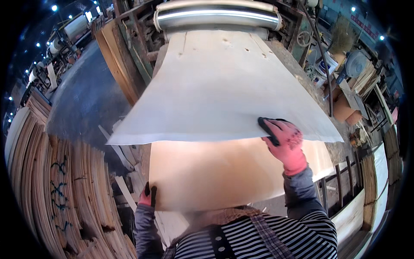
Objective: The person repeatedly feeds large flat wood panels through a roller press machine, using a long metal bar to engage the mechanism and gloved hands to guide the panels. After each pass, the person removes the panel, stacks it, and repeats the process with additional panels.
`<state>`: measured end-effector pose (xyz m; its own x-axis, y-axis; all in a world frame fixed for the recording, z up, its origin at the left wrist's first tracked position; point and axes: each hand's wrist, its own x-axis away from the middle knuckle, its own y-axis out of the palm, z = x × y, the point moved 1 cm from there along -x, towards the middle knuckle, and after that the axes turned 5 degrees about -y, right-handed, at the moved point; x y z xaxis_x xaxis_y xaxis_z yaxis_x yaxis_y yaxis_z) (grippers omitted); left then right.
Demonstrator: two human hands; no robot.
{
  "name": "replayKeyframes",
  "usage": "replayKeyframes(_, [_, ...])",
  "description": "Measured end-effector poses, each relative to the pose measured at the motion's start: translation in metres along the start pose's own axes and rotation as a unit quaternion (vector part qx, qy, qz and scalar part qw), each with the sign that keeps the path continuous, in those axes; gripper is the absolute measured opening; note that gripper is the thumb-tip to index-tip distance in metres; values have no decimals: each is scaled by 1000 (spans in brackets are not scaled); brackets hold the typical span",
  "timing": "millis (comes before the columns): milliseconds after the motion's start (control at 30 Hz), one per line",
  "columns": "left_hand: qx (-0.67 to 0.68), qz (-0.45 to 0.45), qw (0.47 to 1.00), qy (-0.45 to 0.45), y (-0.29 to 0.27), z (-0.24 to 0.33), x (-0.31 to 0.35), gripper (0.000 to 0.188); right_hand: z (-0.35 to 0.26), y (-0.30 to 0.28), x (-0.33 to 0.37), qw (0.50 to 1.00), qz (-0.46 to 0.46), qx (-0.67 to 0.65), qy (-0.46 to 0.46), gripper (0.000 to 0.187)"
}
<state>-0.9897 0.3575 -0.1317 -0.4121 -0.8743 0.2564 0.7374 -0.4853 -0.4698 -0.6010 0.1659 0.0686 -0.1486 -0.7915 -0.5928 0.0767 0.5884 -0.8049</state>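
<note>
1. Two hands in pink gloves with black fingertips are what I see working on thin sheets of pale wood veneer.
2. My right hand (282, 139) is clamped on the near edge of the upper sheet, a wide, grey-white, slightly drooping veneer sheet (220, 90); the fingers (268, 129) lie on top of it, right of centre.
3. That upper sheet runs away from me to the far side, where its far end sits under a long shiny metal roller (215, 16) on a rusty machine frame (138, 39).
4. My left hand (148, 196) is closed on the near left corner of the lower sheet, a flat, warm tan veneer sheet (224, 172) lying beneath the upper one and nearer to me.
5. Both forearms wear grey sleeves; a black-and-white striped top (276, 237) fills the near edge of the view.
6. At the left stands a tall, ragged stack of veneer sheets (56, 190) seen edge-on, with dark scrawls on it.
7. Loose wood offcuts (125, 172) lie between that stack and the lower sheet.
8. Far right holds a round grey fan (356, 64) and a brown cardboard box (345, 108) amid clutter.
</note>
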Motion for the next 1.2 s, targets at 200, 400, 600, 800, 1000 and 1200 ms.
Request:
replayKeyframes(200, [9,47,999,1,-2,-12,6,38,56,124,-59,1000,8,-22,7,41])
replayKeyframes(400, [32,32,996,-71,-1,-15,1,45,69,223,-19,994,-40,42,89,65])
replayKeyframes(600, [87,-128,988,8,-23,9,15,52,-18,139,122,943,-273,-180,-69,76])
replayKeyframes(800, [193,-226,953,50,-51,116,27,56,-47,89,222,950,-282,-117,-59,78])
replayKeyframes(1000, [10,-79,938,338,-83,185,13,38,-43,19,167,963,-45,-185,191,58])
replayKeyframes(1200, [-173,257,803,509,-167,162,-4,42,-66,-87,100,977,63,-106,175,39])
